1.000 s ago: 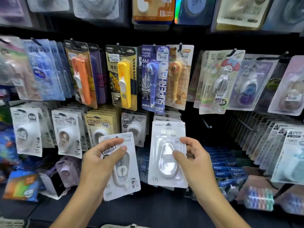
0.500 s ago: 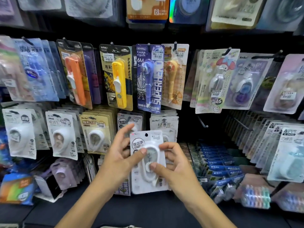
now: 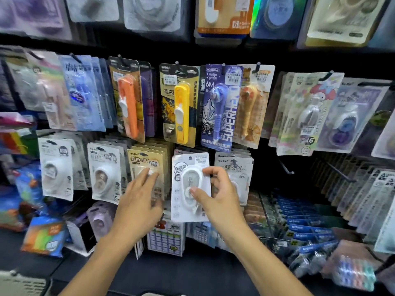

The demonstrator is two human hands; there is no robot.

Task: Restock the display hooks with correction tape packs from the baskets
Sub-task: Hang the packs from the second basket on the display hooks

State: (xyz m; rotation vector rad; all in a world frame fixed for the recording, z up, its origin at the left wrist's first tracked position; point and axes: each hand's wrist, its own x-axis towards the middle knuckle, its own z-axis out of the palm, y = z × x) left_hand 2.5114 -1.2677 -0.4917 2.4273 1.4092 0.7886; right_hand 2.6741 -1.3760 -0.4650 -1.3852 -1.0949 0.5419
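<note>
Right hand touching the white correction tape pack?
Touching. Head view: the right hand pinches the white correction tape pack, its thumb on the blister and its fingers curled over the pack's right edge.

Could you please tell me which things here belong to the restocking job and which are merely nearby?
In the job:
white correction tape pack, pinched by the right hand
left hand, touching the beige hanging packs

Merely nearby:
yellow pack
orange pack
purple pack

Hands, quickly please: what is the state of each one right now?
Left hand: open, straight fingers touching the beige pack on its hook.
Right hand: closed on the white correction tape pack, thumb in front, fingers at its right edge.
</note>
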